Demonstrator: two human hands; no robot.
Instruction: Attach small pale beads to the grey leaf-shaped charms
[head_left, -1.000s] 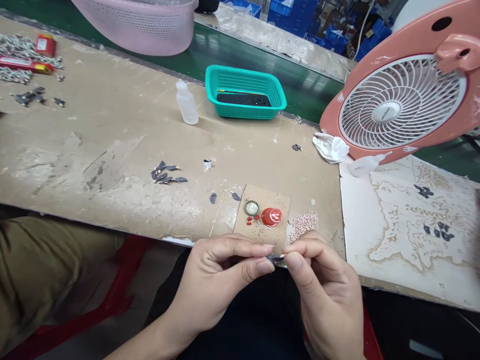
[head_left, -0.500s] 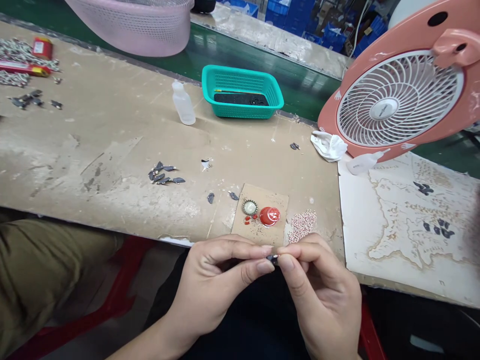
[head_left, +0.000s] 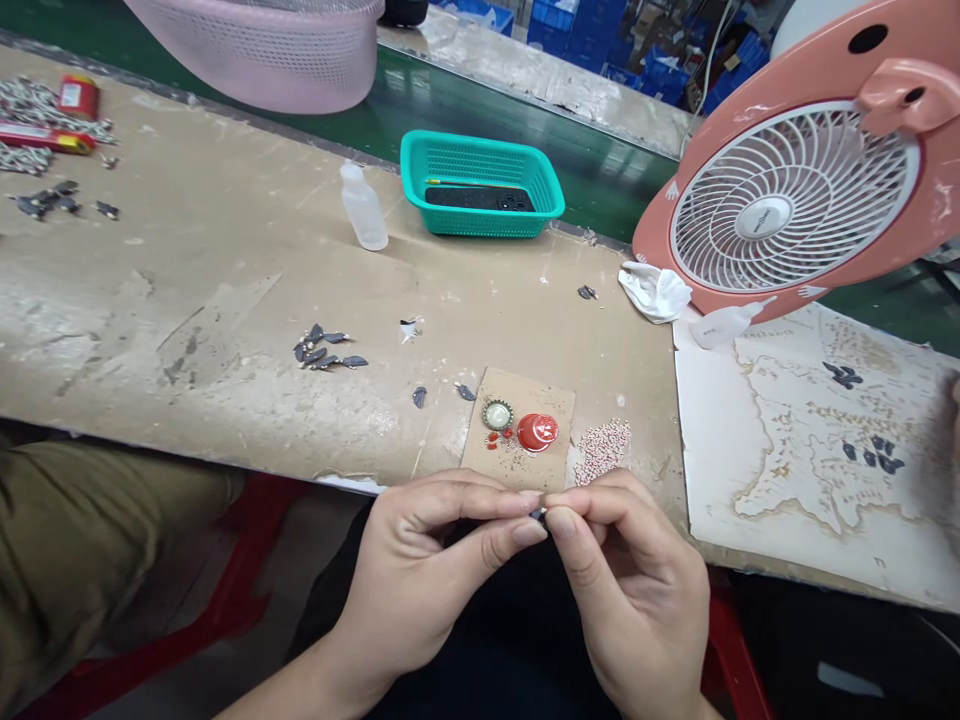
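Between the thumb and forefinger of my left hand (head_left: 442,560) is a small dark grey leaf-shaped piece (head_left: 538,513), mostly hidden by the fingertips. My right hand (head_left: 637,580) is closed in a pinch at the right end of that piece; whatever its fingertips grip is covered. Just beyond both hands lies a cardboard square (head_left: 480,470), bearing a bottle cap (head_left: 497,415) with pale contents and a glossy red puddle (head_left: 538,432). To its right spreads a heap of tiny pale-and-red beads (head_left: 602,450). Two loose grey pieces (head_left: 465,391) rest to its left.
A cluster of grey pieces (head_left: 322,350) lies left of centre. Farther back stand a white squeeze bottle (head_left: 365,210) and a green basket (head_left: 480,221) holding a phone. An orange fan (head_left: 795,200) stands right, behind a map sheet (head_left: 720,450). Someone's trousered leg (head_left: 112,540) is at left.
My right fingertips have shifted slightly left, closer against my left fingertips, and now cover the pale end of the grey piece. My left hand has hardly moved.
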